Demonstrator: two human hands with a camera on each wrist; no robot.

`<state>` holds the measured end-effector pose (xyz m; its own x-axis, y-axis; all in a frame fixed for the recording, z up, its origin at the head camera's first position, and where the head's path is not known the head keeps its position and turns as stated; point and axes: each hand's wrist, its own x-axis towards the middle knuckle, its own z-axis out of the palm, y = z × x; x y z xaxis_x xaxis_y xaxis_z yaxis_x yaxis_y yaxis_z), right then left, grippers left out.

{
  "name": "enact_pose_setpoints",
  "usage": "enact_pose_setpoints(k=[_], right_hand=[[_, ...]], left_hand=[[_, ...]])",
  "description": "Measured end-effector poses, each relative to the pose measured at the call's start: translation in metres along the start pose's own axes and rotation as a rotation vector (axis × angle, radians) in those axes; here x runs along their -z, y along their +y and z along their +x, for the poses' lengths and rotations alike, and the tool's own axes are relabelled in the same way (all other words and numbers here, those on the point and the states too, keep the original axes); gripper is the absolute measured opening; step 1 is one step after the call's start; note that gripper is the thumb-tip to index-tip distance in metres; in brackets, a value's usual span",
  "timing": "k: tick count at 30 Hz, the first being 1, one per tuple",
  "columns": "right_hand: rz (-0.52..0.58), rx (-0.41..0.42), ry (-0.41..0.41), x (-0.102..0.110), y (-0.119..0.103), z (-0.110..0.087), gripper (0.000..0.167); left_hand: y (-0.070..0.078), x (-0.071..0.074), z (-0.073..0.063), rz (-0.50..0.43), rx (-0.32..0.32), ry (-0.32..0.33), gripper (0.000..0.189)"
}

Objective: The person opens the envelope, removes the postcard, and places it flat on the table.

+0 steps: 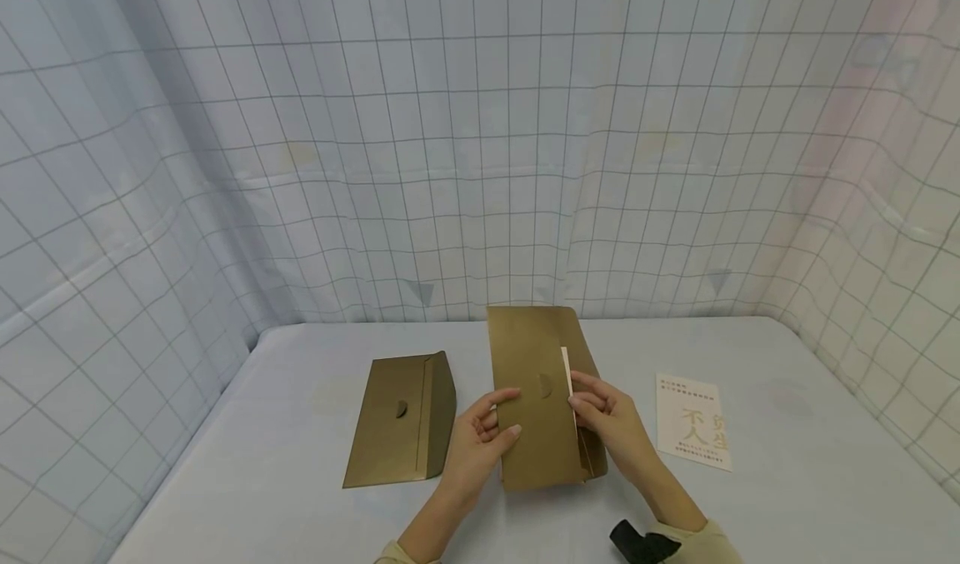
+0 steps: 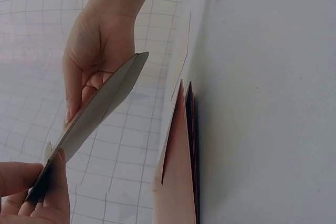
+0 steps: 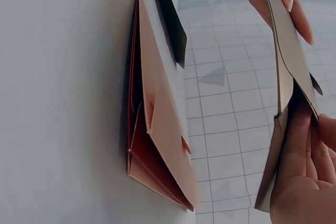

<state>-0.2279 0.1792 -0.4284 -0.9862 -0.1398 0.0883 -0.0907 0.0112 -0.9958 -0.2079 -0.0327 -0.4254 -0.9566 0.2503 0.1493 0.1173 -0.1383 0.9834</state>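
Note:
Both hands hold a gold envelope (image 1: 532, 431) tilted up above the table. At its left edge, the left hand (image 1: 480, 439) pinches it between thumb and fingers. The right hand (image 1: 611, 418) grips the right side, with fingers (image 3: 296, 156) inside the opening and the thumb outside. A thin white edge (image 1: 566, 368) shows there; I cannot tell whether it is a card or the lining. Behind and below lies another envelope (image 1: 588, 356), pinkish with a red inside in the wrist views and partly hidden by the held one.
To the left lies a gold envelope (image 1: 386, 418) with a half-round tab and its side flap raised. A white card (image 1: 690, 422) with gold characters lies on the white table (image 1: 300, 431) at the right. Grid-patterned cloth (image 1: 480, 131) hangs behind and at both sides.

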Motion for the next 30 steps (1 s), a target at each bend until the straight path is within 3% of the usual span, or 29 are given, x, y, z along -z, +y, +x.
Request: enact_pose_setpoints(k=[8, 17, 30], right_hand=[[0.046, -0.029, 0.034, -0.0012, -0.0017, -0.0013, 0.052], [0.068, 0.040, 0.034, -0.0020, 0.0018, -0.0024, 0.057], [0.055, 0.035, 0.080, 0.0002, 0.0019, -0.0019, 0.051]], left_hand=[[-0.0003, -0.0004, 0.0014, -0.011, 0.003, -0.012, 0.048], [-0.0023, 0.0004, 0.0013, -0.012, 0.019, -0.009, 0.048], [-0.0007, 0.0021, 0.0009, -0.012, 0.025, -0.001, 0.048]])
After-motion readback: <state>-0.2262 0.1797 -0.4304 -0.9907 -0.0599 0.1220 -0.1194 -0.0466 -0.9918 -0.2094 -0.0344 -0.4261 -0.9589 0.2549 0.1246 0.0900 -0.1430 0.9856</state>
